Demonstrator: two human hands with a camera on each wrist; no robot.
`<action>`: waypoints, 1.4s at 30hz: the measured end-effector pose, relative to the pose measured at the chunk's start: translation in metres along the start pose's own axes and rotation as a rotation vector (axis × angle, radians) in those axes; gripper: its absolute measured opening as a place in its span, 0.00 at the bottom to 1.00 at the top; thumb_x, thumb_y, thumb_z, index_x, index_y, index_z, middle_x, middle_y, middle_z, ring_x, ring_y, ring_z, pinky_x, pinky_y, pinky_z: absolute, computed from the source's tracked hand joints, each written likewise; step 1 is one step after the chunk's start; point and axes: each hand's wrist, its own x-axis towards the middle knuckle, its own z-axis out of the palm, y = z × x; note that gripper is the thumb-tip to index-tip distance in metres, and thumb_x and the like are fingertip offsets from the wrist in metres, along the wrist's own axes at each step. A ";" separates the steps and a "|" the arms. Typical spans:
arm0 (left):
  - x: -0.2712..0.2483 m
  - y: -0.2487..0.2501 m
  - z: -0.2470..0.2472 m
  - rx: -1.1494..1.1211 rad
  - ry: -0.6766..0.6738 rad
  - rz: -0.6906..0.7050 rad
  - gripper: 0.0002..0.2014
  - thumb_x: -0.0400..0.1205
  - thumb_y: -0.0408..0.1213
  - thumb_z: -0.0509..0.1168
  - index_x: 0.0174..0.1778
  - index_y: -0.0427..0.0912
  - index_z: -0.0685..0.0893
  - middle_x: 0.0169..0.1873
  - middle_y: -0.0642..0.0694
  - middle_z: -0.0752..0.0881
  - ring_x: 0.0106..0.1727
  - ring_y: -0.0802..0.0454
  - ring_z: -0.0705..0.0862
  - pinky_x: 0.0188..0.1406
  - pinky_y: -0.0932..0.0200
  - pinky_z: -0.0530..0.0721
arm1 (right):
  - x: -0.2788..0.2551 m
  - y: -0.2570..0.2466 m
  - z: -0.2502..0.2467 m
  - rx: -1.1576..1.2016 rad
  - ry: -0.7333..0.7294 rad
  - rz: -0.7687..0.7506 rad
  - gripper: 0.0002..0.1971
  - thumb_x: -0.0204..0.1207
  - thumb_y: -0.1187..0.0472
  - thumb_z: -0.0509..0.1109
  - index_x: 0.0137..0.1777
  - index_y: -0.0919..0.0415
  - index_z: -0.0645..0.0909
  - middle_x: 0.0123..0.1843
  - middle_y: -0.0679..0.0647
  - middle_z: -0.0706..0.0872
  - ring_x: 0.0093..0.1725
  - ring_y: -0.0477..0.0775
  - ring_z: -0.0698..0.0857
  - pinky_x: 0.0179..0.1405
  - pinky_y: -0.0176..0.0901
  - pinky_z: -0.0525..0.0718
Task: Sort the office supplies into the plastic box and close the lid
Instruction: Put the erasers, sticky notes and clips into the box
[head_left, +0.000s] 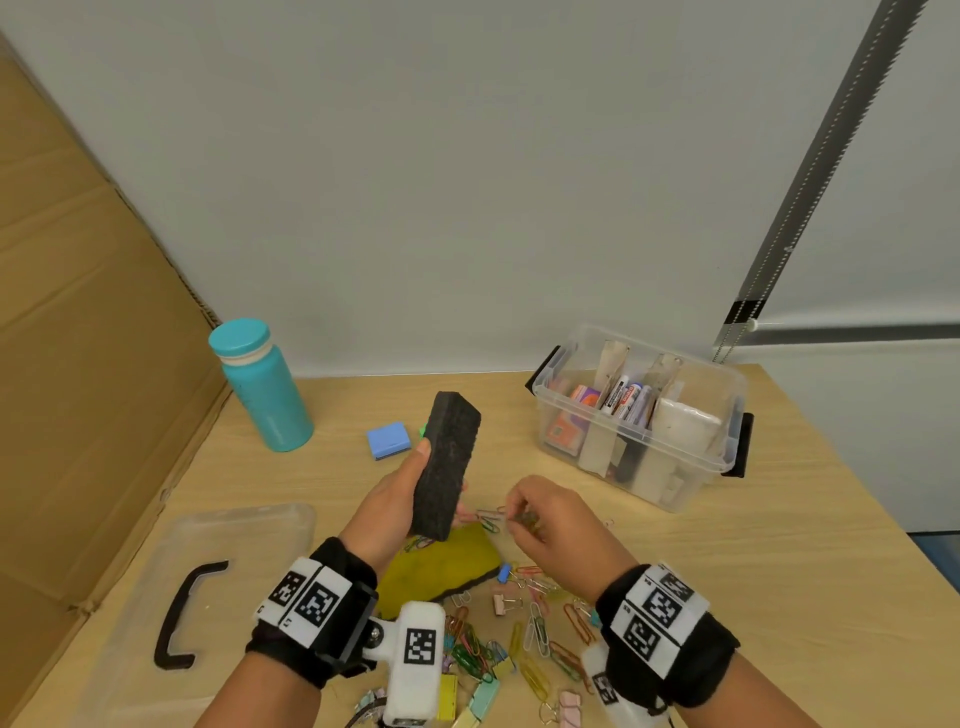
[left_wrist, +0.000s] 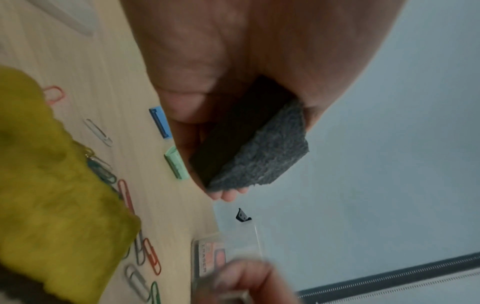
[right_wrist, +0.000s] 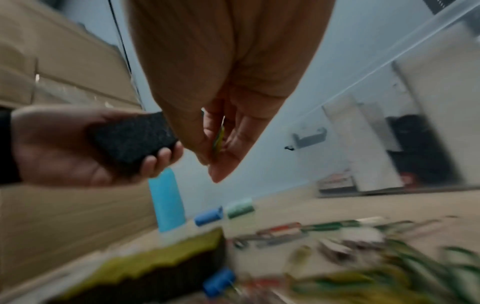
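I am holding a black eraser block (head_left: 448, 465) upright above the table (head_left: 779, 545) in my left hand (head_left: 395, 506), thumb along one long side and fingers wrapped round the other. My right hand (head_left: 553, 525) is hanging just beside it, fingertips pinched together on a small yellow-green clip (right_wrist: 218, 138). The clear plastic box (head_left: 639, 415) is sitting open, well off to the right, already holding supplies. Its lid (head_left: 208, 582) is lying flat at the left. Loose paper clips (head_left: 519, 639) are lying scattered below my wrists, beside a yellow sponge (head_left: 436, 566).
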 end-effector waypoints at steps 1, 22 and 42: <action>0.000 0.001 -0.004 -0.024 0.017 0.000 0.23 0.84 0.55 0.51 0.53 0.41 0.85 0.46 0.37 0.89 0.43 0.44 0.86 0.50 0.48 0.83 | -0.007 0.007 0.001 -0.070 -0.070 0.040 0.06 0.78 0.66 0.64 0.48 0.54 0.77 0.49 0.47 0.81 0.46 0.42 0.80 0.47 0.32 0.79; -0.026 -0.029 -0.099 -0.043 0.188 -0.064 0.27 0.67 0.48 0.64 0.63 0.46 0.75 0.48 0.43 0.80 0.50 0.48 0.82 0.55 0.47 0.77 | 0.027 -0.009 0.048 -0.310 -0.541 0.070 0.35 0.76 0.52 0.67 0.81 0.46 0.56 0.72 0.54 0.67 0.70 0.57 0.65 0.69 0.54 0.72; 0.014 -0.017 -0.036 0.061 0.006 -0.040 0.12 0.82 0.44 0.65 0.48 0.37 0.81 0.42 0.36 0.80 0.42 0.45 0.81 0.44 0.50 0.82 | 0.008 -0.010 0.008 1.224 -0.048 0.640 0.19 0.87 0.53 0.54 0.68 0.64 0.76 0.64 0.67 0.84 0.55 0.65 0.89 0.36 0.49 0.90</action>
